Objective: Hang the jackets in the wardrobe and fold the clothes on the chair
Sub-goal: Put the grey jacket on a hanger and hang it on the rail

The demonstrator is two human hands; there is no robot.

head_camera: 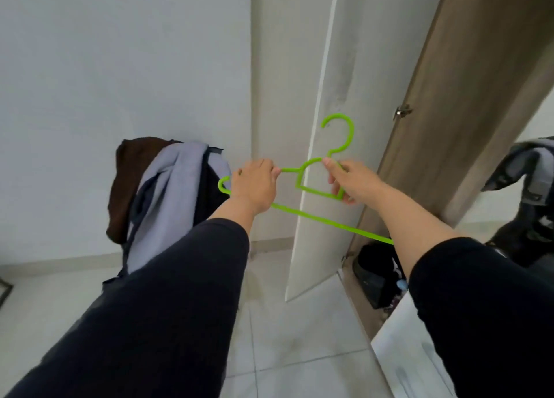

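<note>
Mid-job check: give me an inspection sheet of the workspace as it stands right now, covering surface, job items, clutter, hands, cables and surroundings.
Surface: pale tiled floor, bare where visible.
Job's things: green hanger held in the air, empty, hook up; clothes pile, brown, lilac and dark pieces, heaped by the wall, the chair under it hidden.
Clutter: dark bag on the wardrobe floor; white sheet at lower right.
Hands: left hand closed on the hanger's left shoulder; right hand in a grip on the neck below the hook.
Cables: nothing seen.
Surroundings: white wardrobe door open; wooden wardrobe side to the right; grey wall behind.
</note>
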